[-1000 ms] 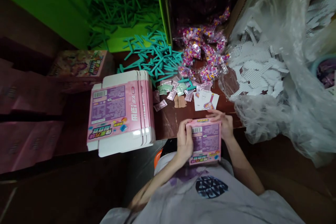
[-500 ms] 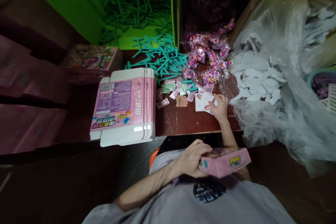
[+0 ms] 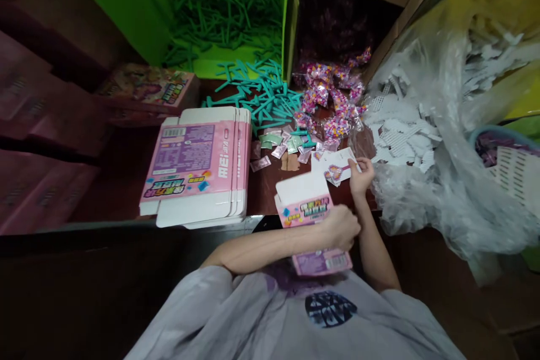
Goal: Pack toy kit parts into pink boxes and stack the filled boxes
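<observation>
My left hand [image 3: 341,228] is closed at the right edge of a pink and purple printed box [image 3: 304,211], tilted over my lap, with a white end flap standing out at its far end. My forearm covers the middle of that box. At the table's front, my right hand [image 3: 361,175] pinches the edge of a white card [image 3: 348,160] with a printed picture. More such cards lie under it in a small pile. Just left of the cards are small pink and green sachets [image 3: 279,150] and a couple of teal plastic hammers [image 3: 309,138].
Flattened pink boxes [image 3: 185,149] are stacked on the left. Teal hammers [image 3: 270,93] spill from a green bin [image 3: 236,56]. Bags of coloured beads [image 3: 333,95] lie behind the cards. On the right are white perforated pieces [image 3: 405,135] in clear plastic and a blue basket [image 3: 476,135].
The box has turned in my left hand and moved up and left, its white flap now pointing at the table. My right hand has drawn a card slightly right, off the pile.
</observation>
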`<state>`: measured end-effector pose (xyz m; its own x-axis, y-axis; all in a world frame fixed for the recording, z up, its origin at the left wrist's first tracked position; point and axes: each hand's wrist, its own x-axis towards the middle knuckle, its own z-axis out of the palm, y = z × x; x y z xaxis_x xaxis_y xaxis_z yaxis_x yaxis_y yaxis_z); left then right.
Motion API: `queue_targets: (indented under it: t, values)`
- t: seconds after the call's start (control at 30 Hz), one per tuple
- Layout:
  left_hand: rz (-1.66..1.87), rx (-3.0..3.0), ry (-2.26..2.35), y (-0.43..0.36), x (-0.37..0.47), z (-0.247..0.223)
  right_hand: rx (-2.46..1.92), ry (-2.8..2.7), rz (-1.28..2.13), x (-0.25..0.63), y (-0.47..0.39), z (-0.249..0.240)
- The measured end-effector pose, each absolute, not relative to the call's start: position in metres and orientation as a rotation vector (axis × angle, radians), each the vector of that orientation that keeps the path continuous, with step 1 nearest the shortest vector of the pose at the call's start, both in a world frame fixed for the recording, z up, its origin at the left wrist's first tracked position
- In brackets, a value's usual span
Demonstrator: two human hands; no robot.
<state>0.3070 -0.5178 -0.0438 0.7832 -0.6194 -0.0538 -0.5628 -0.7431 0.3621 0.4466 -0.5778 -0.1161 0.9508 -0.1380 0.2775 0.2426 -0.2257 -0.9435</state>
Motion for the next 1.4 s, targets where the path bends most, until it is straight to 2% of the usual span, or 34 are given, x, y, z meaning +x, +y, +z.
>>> queue_targets:
  t: [0.1,0.2,0.27,0.33,0.4,0.5,0.63,0.73,0.83,0.93,1.0,1.07,1.23,1.4]
  values:
    - [-0.265,2.519,-1.219,-0.546,0.297,-0.079,-1.604,-0.066,-0.368,0.439,-0.579,-0.096]
    - [0.162,2.332,-1.195,-0.528,0.291,-0.079,-1.689,-0.222,-0.274,0.428,-0.583,-0.08]
    - [0.478,2.294,-0.754,-0.49,0.296,-0.07,-1.799,-0.342,-0.14,0.423,-0.587,-0.078]
    - [0.658,2.27,-0.057,-0.446,0.311,-0.065,-1.844,-0.377,-0.043,0.42,-0.59,-0.082]
    - [0.634,2.237,0.481,-0.408,0.331,-0.07,-1.865,-0.384,-0.013,0.415,-0.591,-0.086]
    - [0.431,2.298,0.802,-0.383,0.357,-0.088,-1.979,-0.629,0.004,0.406,-0.589,-0.086]
    - [0.38,2.327,0.847,-0.386,0.362,-0.104,-2.074,-0.868,-0.162,0.422,-0.592,-0.077]
    - [0.497,2.139,0.769,-0.385,0.348,-0.101,-2.268,-0.498,-0.481,0.466,-0.604,-0.069]
    - [0.595,1.996,0.418,-0.381,0.325,-0.086,-2.602,-0.198,-0.656,0.512,-0.62,-0.062]
    - [0.299,2.111,-0.142,-0.387,0.304,-0.066,-2.856,-0.15,-0.609,0.539,-0.636,-0.058]
    - [0.11,2.208,-0.316,-0.394,0.301,-0.055,-2.928,-0.18,-0.529,0.548,-0.647,-0.058]
    - [0.163,2.293,-0.229,-0.397,0.312,-0.052,-2.952,-0.236,-0.517,0.555,-0.657,-0.06]
    - [0.628,2.267,0.453,-0.369,0.383,-0.07,-2.877,-0.476,-0.752,0.559,-0.668,-0.055]
    - [0.528,2.249,0.612,-0.346,0.435,-0.097,-2.385,-0.377,-1.121,0.529,-0.636,-0.024]
